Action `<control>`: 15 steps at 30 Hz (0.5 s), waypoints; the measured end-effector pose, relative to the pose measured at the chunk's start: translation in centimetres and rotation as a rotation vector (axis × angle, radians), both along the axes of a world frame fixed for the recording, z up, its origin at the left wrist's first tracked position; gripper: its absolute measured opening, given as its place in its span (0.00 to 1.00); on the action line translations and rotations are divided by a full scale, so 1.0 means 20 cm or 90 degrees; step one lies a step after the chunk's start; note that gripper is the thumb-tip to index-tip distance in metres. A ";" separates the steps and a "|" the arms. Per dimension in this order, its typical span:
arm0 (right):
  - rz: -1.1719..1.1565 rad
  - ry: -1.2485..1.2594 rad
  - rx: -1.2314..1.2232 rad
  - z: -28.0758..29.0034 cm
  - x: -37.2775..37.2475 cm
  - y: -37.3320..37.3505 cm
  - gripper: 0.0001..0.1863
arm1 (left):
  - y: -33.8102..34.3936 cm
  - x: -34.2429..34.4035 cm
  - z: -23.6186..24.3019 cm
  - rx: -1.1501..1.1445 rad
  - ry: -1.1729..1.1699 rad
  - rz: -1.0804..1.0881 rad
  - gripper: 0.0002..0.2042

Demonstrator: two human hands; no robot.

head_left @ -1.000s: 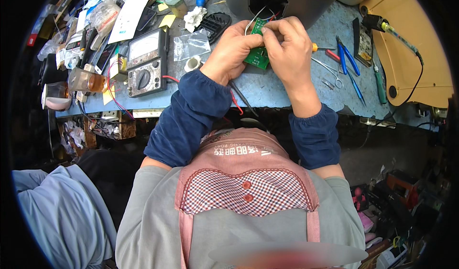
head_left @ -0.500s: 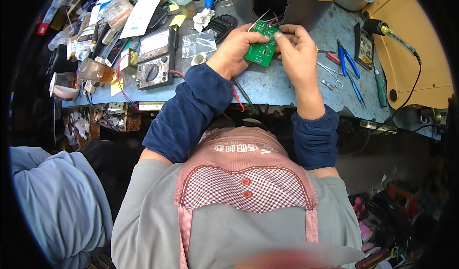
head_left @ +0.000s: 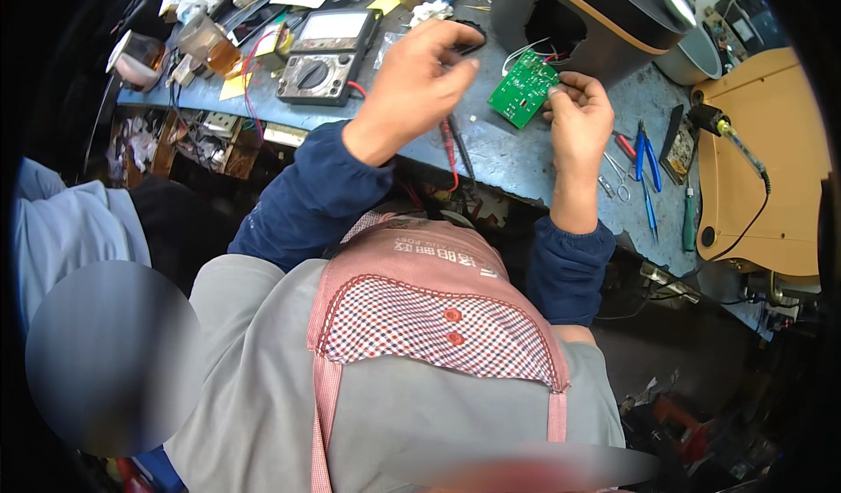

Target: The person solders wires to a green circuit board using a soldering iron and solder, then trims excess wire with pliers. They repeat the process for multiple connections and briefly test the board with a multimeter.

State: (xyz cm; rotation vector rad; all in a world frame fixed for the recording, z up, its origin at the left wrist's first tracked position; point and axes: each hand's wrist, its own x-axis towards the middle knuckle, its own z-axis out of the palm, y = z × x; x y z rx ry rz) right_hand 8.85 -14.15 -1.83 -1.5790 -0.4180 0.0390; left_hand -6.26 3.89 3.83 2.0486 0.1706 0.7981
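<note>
A green circuit board (head_left: 524,88) is tilted above the bench, its right edge pinched between the thumb and fingers of my right hand (head_left: 578,118). White and red wires run from the board into the dark opening (head_left: 557,27) in a black appliance housing (head_left: 604,21). My left hand (head_left: 419,79) is raised to the left of the board, thumb and fingers apart, with nothing seen in it. Behind its fingertips lies a black plastic part (head_left: 473,39), partly hidden. Below that hand, red and black test probes (head_left: 457,151) rest at the bench edge.
An analogue multimeter (head_left: 326,59) stands left of my left hand, with jars (head_left: 208,44) and clutter beyond. On the right lie blue-handled pliers (head_left: 649,156), scissors-like forceps (head_left: 620,179), a green screwdriver (head_left: 689,217), a soldering iron (head_left: 740,147) and a tan panel (head_left: 771,169).
My left hand has let go of the circuit board and moved left, its fingers spreading. My right hand still holds the board. The whole view has shifted and turned.
</note>
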 end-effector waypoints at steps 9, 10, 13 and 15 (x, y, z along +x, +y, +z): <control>-0.097 -0.142 0.098 0.07 -0.08 -0.01 0.05 | 0.06 -0.49 -0.18 -0.059 0.080 0.076 0.09; -0.078 -0.146 0.058 0.08 -0.14 -0.03 0.05 | 0.06 -0.53 -0.21 -0.019 0.096 0.090 0.08; 0.078 -0.129 -0.070 0.09 -0.43 -0.10 0.07 | 0.04 -0.61 -0.25 0.086 0.070 0.072 0.10; 0.081 -0.204 -0.215 0.09 -0.58 -0.12 0.12 | 0.00 -0.59 -0.26 0.119 0.045 0.025 0.10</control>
